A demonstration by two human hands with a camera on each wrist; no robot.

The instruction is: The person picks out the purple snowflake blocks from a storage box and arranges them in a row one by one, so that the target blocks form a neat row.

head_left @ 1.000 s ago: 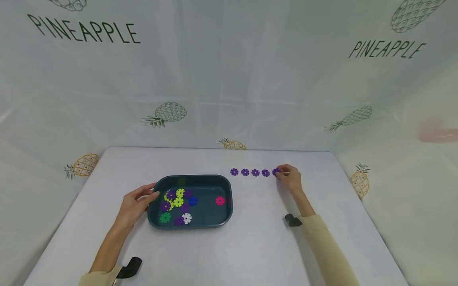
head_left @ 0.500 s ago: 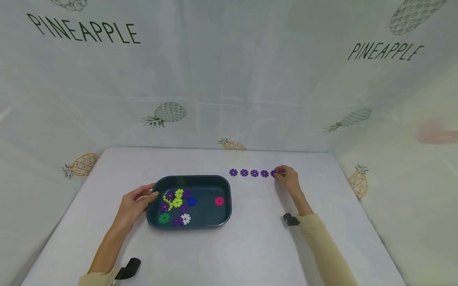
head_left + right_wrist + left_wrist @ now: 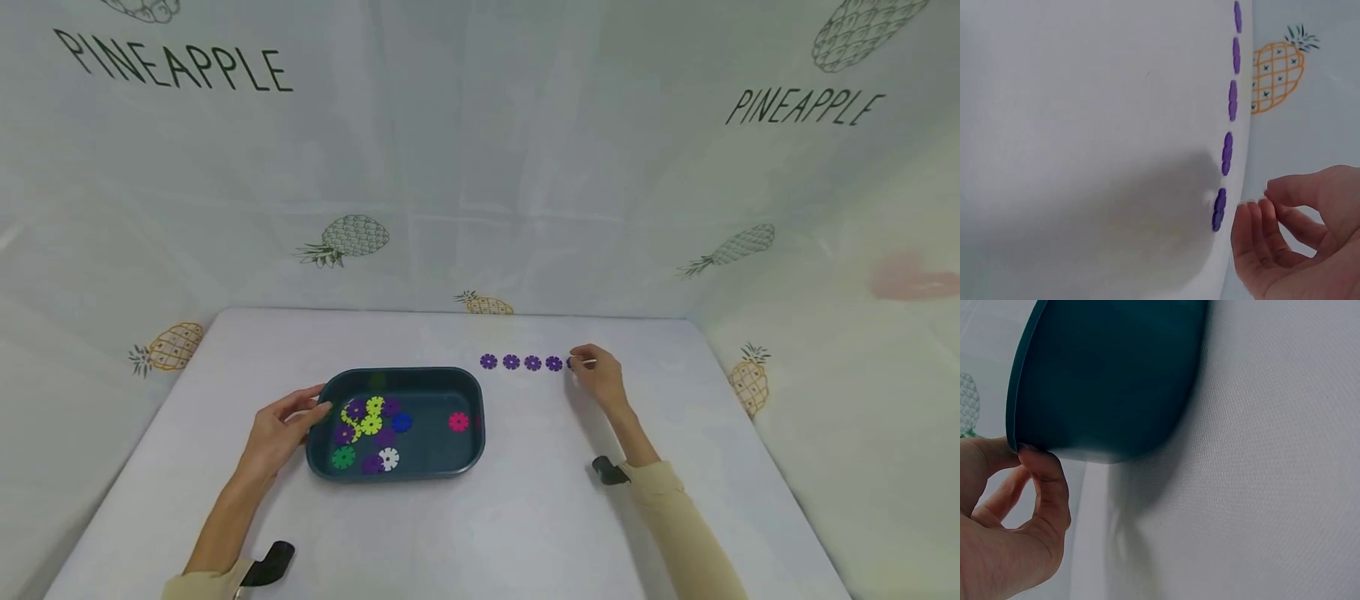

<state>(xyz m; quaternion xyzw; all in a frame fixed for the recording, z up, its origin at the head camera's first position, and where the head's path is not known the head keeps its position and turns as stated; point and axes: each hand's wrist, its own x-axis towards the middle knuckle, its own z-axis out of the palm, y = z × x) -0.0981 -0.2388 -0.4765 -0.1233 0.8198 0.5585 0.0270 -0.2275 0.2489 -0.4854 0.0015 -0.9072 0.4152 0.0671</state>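
Note:
In the head view my left hand (image 3: 272, 433) holds the left end of a dark teal tray (image 3: 442, 458). The left wrist view shows thumb and fingers pinching the tray's rim (image 3: 1013, 400). Notched, flower-shaped plastic discs lie inside, among them yellow discs (image 3: 371, 425), a green disc (image 3: 343, 457) and a pink disc (image 3: 458, 422). My right hand (image 3: 602, 383) hovers at the right end of a row of purple discs (image 3: 532, 363). In the right wrist view its loosely bent fingers (image 3: 1244, 237) are beside the end purple disc (image 3: 1219, 209), apart from it, with nothing visible between them.
Everything stands on a white table (image 3: 525, 533). A pale curtain (image 3: 480, 167) with pineapple prints hangs behind the table and along its sides. The purple row runs near the far edge, right of the tray.
My right hand has shifted slightly left along with the end purple disc, which now sits closer to its neighbour, and the fingers have come off it. My left hand stays on the tray.

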